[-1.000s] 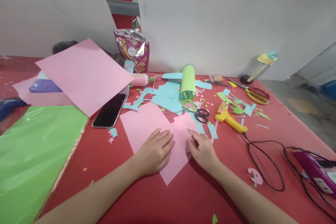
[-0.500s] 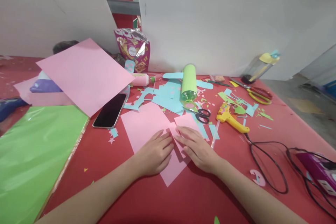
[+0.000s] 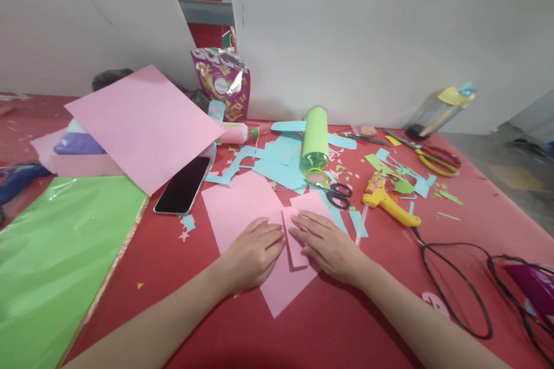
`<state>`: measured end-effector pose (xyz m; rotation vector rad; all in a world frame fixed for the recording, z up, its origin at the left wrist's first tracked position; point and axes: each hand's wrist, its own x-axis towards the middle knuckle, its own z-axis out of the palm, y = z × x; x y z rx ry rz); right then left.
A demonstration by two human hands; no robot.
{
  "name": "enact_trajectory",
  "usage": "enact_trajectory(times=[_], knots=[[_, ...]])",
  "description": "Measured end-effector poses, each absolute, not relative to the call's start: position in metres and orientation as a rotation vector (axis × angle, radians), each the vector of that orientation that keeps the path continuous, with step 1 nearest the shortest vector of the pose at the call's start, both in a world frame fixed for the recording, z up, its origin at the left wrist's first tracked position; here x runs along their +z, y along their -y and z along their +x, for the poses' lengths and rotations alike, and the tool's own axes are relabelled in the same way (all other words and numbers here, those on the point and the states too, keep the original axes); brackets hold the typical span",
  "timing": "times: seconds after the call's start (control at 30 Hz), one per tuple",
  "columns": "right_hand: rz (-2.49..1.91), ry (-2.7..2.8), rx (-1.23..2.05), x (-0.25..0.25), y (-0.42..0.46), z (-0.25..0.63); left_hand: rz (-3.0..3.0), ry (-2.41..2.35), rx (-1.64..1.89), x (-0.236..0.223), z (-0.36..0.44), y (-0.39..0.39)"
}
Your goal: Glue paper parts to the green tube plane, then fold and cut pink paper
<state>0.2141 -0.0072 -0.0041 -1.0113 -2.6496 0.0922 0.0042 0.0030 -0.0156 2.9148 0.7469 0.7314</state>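
Observation:
A folded strip of pink paper [image 3: 298, 256] lies on a larger pink sheet [image 3: 242, 202] in the middle of the table. My right hand [image 3: 331, 245] rests on the strip, its fingers stretched and slightly apart. Against the strip's left edge are the fingertips of my left hand [image 3: 253, 253], which lies bent over the large sheet; its thumb is hidden. Another pink piece [image 3: 309, 202] sticks out beyond my right fingers. Just behind it are small black-handled scissors [image 3: 340, 195].
A green-wrapped bottle [image 3: 315, 132] lies among blue paper scraps [image 3: 281, 153]. To the right are a yellow glue gun [image 3: 392, 204] with a looping cord and large scissors [image 3: 437, 160]. A phone [image 3: 184, 187] and green sheet pack [image 3: 56, 259] lie left.
The upper layer of the folded strip has come over to the right, under my right fingers. My left fingertips are now beside its edge. The view has shifted slightly.

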Motion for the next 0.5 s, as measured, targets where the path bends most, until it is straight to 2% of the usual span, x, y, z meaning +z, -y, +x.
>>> enact_trajectory(times=[0.5], knots=[[-1.001, 2.666, 0.116, -0.0038, 0.0090, 0.2103, 2.939, -0.704, 0.755, -0.0151, 0.0032, -0.0042]])
